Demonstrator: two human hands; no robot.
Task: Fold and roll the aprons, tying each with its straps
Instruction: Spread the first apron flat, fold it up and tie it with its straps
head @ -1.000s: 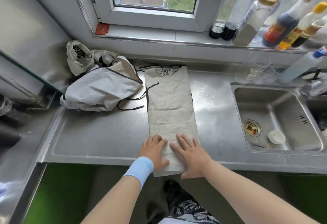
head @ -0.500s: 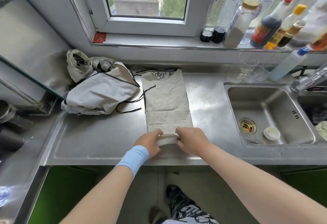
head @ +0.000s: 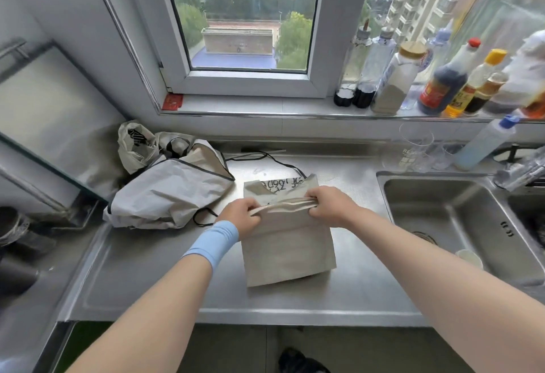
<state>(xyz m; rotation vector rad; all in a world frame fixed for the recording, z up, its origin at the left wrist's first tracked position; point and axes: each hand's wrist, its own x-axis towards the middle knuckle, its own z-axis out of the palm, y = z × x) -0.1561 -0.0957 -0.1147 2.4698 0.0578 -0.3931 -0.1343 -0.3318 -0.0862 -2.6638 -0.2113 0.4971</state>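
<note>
**Here, two hands grip a fold in a beige apron on a steel counter**

Head view, looking down along both bare forearms. A beige apron, already folded into a narrow strip, lies in the middle of a stainless steel counter. The left hand and the right hand each curl around one end of a thick fold of several layers that runs across the apron's width. The fingers of both hands are bent over the cloth and pinch it. A pale blue wristband sits on the left wrist.

Nearer the person, the apron spreads out as a smooth flat panel. Beyond the hands its far end lies flat, showing black printed lettering. Thin black straps trail from that far end across the counter toward the wall.

Just left of the apron, touching the back corner, is a crumpled heap of pale grey aprons with dark edging.

To the right, a steel sink is set into the counter, with a small white cup in it. A clear glass stands behind the sink. Bottles of sauces and oils line the sill under a white-framed window. A dark shoe shows at the bottom edge.
</note>
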